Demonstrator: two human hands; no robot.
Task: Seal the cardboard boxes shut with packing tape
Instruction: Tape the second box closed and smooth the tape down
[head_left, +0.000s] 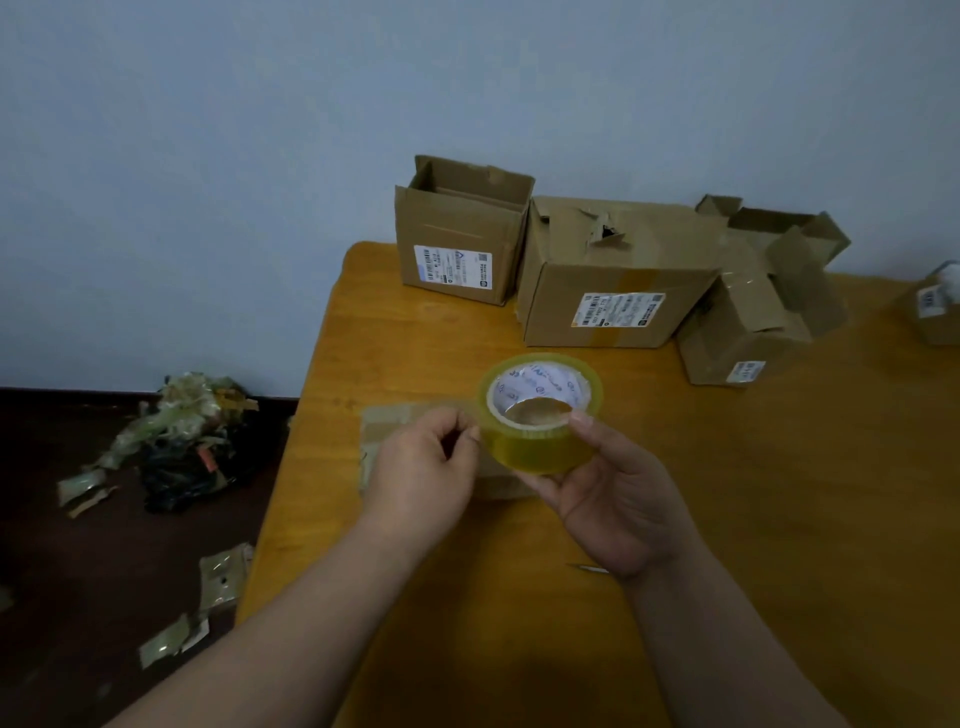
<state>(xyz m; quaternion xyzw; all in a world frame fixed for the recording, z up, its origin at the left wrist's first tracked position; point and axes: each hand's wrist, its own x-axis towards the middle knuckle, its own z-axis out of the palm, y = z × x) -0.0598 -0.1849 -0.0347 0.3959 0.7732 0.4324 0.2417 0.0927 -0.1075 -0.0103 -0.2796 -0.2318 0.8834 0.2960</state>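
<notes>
Above the table (779, 519), the tape roll (540, 415) is gripped by the right hand (618, 499) while its edge is pinched by the left hand (426, 467), unsealed boxes (613, 280) well behind; the free end could be lost or torn if picked carelessly.

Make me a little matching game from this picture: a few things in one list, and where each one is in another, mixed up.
Things:
1. roll of tape
2. open-topped box
3. heap of scraps
4. flat cardboard piece

Places:
A. on the dark floor, left of the table
B. held up in the right hand, left hand at its edge
C. lying on the table under the hands
D. far end of the table, by the wall

Pairs: 1-B, 2-D, 3-A, 4-C
</notes>
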